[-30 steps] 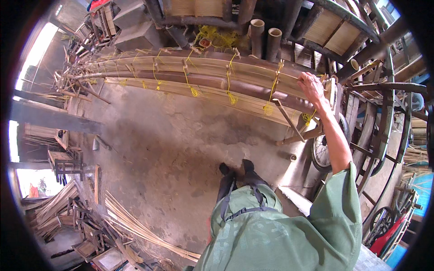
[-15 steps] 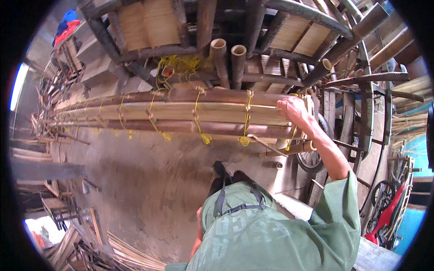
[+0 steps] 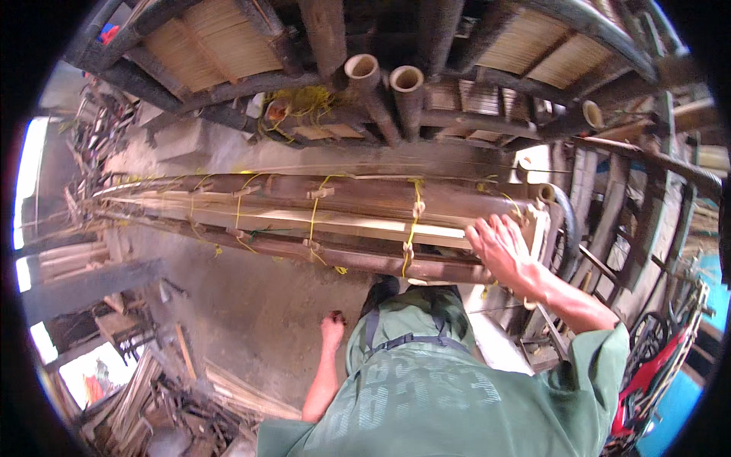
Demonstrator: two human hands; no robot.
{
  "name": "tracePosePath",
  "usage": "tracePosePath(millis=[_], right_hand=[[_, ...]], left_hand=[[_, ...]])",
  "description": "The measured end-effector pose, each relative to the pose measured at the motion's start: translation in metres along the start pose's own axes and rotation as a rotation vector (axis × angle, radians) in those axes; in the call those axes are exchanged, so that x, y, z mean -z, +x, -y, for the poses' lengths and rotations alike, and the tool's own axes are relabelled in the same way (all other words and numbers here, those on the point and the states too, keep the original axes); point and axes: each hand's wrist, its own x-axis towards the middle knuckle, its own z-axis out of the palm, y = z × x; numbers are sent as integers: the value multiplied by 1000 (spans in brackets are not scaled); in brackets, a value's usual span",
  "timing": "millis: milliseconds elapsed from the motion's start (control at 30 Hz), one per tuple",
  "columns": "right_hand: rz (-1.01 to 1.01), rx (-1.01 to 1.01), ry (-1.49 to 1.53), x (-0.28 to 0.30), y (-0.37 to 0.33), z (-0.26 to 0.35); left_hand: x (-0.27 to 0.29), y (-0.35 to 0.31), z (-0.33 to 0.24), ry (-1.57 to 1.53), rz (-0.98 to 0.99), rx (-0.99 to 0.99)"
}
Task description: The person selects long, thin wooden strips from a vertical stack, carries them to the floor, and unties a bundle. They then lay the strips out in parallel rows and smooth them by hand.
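Note:
A long frame of two brown bamboo poles stretches across in front of me; the far pole (image 3: 449,196) and the near pole (image 3: 358,261) run side by side. Pale bamboo strips (image 3: 365,224) lie lengthwise between them. Yellow cords (image 3: 415,221) with small wooden pegs tie across the frame at intervals. At its right end, my right hand (image 3: 504,250) lies over the strips with its fingers stretched and slightly apart. My left hand (image 3: 333,323) hangs low beside my body, away from the frame. Its fingers look curled, with something dark at them that I cannot make out.
Beyond the frame stands dark bamboo furniture with woven panels (image 3: 205,49) and upright bamboo posts (image 3: 407,80). A tangle of yellow cord (image 3: 301,107) hangs there. A wheel (image 3: 563,228) is past the right end. Split bamboo (image 3: 236,392) lies at lower left; a red motorbike (image 3: 647,365) stands at right.
My right hand has come off the far pole and moved nearer, onto the strips. The frame appears closer to my body. My left hand has come into fuller view at my side.

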Motion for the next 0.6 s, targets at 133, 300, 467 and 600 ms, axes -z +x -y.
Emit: tracePosePath(millis=[133,300,467,600], right_hand=[[114,92,263,29,18,-13],[226,115,399,31,24,-27],[251,108,452,24,25,-30],[258,81,505,23,25,-33]], left_hand=[[-34,-21,-31,66,92,75],[-51,-52,-107,-26,86,44],[-50,-66,-134,34,86,161],[-60,-55,-120,3,87,103]])
